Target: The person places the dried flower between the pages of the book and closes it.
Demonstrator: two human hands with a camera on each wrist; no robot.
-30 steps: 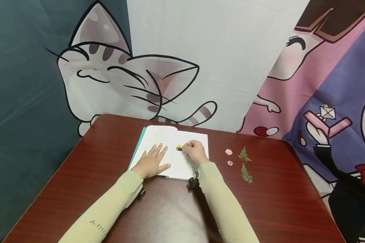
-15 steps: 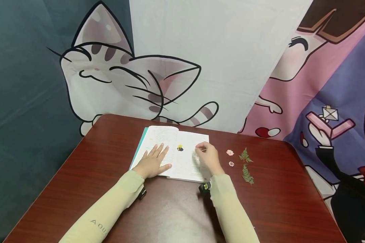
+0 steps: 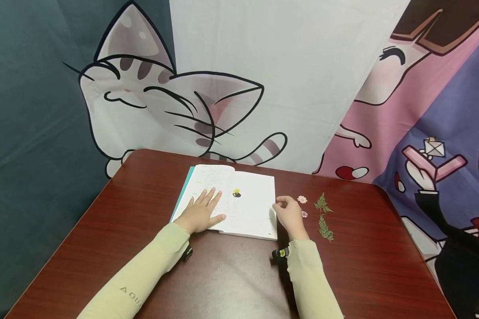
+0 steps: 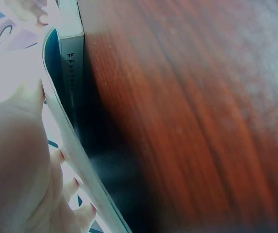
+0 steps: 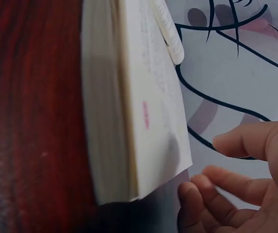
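The left hand (image 3: 199,214) lies flat, fingers straight, on the open white paperback book (image 3: 250,208); a small yellow pressed flower (image 3: 236,193) rests loose on its right page. The right hand (image 3: 290,214), loosely curled and empty, hovers beside two small pink pressed flowers (image 3: 302,200); a careless brush could crumble them.

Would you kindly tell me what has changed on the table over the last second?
The right hand let go of the yellow flower, leaving it on the open book, and moved right past the page edge toward the pink flowers. The left hand stayed flat on the left page; the fern sprigs did not move.
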